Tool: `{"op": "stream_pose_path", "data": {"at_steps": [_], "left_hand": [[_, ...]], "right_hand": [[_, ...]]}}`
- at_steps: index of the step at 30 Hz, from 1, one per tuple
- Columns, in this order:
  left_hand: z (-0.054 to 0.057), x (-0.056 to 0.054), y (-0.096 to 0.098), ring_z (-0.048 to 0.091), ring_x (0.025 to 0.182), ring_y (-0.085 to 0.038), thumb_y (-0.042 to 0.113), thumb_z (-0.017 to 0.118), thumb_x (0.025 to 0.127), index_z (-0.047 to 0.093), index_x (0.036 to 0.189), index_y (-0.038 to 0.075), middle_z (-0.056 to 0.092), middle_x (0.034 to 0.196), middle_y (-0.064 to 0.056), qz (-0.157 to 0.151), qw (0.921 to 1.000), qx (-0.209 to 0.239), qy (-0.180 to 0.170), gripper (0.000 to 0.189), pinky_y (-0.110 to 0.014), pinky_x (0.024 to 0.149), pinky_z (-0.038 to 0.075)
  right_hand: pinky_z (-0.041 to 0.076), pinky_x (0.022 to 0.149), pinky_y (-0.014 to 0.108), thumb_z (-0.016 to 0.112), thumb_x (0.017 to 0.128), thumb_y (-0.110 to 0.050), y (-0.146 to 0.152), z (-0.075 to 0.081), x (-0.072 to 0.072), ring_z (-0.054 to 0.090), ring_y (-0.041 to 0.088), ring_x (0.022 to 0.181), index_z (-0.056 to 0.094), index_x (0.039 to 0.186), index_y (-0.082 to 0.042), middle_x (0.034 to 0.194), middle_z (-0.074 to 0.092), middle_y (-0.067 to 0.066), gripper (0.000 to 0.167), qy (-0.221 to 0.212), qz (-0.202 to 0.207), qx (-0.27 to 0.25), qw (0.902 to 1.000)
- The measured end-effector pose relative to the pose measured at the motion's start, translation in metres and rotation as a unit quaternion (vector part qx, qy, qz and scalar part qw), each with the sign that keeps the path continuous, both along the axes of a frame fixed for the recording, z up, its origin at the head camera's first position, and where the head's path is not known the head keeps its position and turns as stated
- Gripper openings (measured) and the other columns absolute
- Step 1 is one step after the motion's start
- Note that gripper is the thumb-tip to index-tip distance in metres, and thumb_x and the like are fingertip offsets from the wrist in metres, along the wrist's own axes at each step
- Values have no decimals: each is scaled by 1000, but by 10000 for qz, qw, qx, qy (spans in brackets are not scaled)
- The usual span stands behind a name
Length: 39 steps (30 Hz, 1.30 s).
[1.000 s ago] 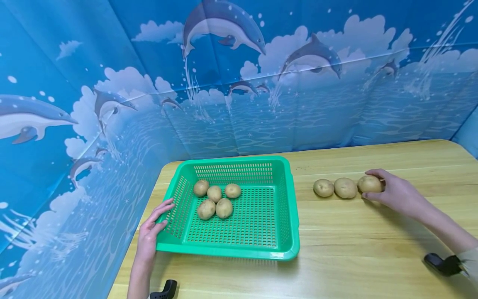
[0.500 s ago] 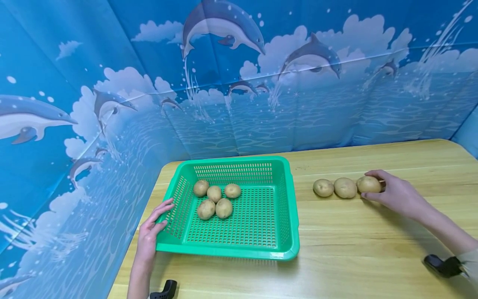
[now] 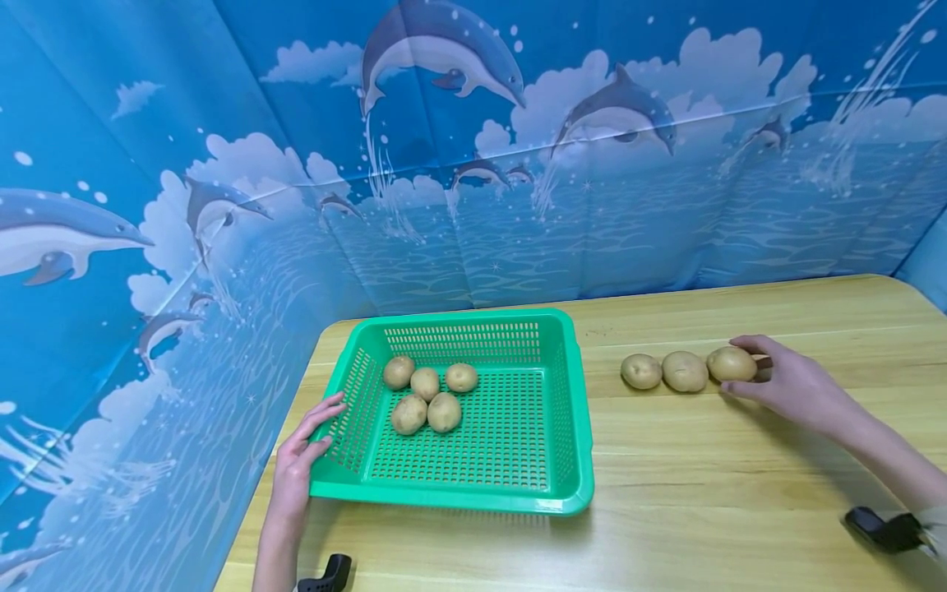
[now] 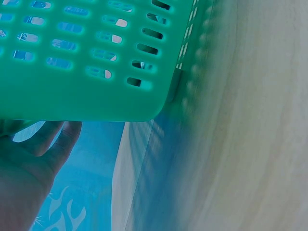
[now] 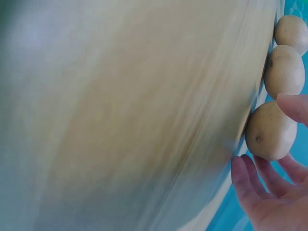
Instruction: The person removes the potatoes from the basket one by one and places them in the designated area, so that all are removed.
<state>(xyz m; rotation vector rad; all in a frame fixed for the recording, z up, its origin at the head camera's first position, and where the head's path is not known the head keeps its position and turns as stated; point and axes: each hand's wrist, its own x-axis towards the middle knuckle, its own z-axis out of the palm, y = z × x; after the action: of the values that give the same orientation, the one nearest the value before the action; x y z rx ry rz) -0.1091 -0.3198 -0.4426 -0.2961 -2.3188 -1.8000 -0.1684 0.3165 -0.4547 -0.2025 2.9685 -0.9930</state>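
At the left side of a green plastic basket (image 3: 473,498), my left hand (image 3: 294,469) grips the rim with its fingers over the edge. Several potatoes (image 3: 444,412) lie together inside the basket, toward its left. On the table to the right, three potatoes sit in a row: a left one (image 3: 640,372), a middle one (image 3: 684,372) and a right one (image 3: 732,364). My right hand (image 3: 795,385) is spread loosely around the right potato. In the right wrist view, thumb and fingers stand on either side of that potato (image 5: 272,132); light contact cannot be ruled out.
The wooden table (image 3: 703,510) extends across the front and right. Behind it and to the left hangs a blue curtain (image 3: 518,238) printed with dolphins. Black wrist devices (image 3: 884,530) are worn near both hands.
The right potato first shifted slightly left toward the middle one. Since then my right hand has loosened and drawn back slightly right. My left hand and the basket have stayed still.
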Motion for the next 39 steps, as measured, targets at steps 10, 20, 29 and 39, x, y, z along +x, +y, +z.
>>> {"op": "stream_pose_path", "data": {"at_steps": [10, 20, 29, 39], "left_hand": [[1, 0, 1, 27, 144, -18, -6, 39, 99, 55, 133, -6, 44, 149, -10, 82, 9999, 56, 41, 38, -24, 109, 23], [1, 0, 1, 26, 144, -17, -5, 39, 100, 55, 134, -5, 44, 150, -9, 76, 10000, 48, -29, 38, -34, 111, 20], [1, 0, 2, 26, 144, -17, -6, 39, 98, 55, 134, -4, 44, 150, -9, 125, 9999, 77, -60, 39, -37, 112, 19], [0, -1, 1, 28, 144, -18, -7, 39, 97, 56, 133, -5, 45, 149, -10, 151, 9999, 76, 17, 40, -32, 112, 20]], "right_hand": [[40, 81, 64, 73, 90, -19, -6, 10, 19, 46, 58, 113, 44, 140, 3, 134, 47, 33, 62, 957, -158, -388, 9945], [41, 90, 23, 75, 88, -15, -43, 26, 33, 52, 22, 115, 55, 136, -7, 130, 57, 20, 52, 1753, -79, -736, 9817], [34, 87, 2, 76, 84, -2, -81, 36, 42, 50, -10, 104, 63, 129, -16, 122, 65, 5, 49, 2295, 402, -1090, 9664], [37, 91, 11, 79, 82, -5, -116, 54, 43, 55, 4, 112, 63, 128, -19, 123, 64, -3, 51, 2544, 1069, -778, 9580]]}}
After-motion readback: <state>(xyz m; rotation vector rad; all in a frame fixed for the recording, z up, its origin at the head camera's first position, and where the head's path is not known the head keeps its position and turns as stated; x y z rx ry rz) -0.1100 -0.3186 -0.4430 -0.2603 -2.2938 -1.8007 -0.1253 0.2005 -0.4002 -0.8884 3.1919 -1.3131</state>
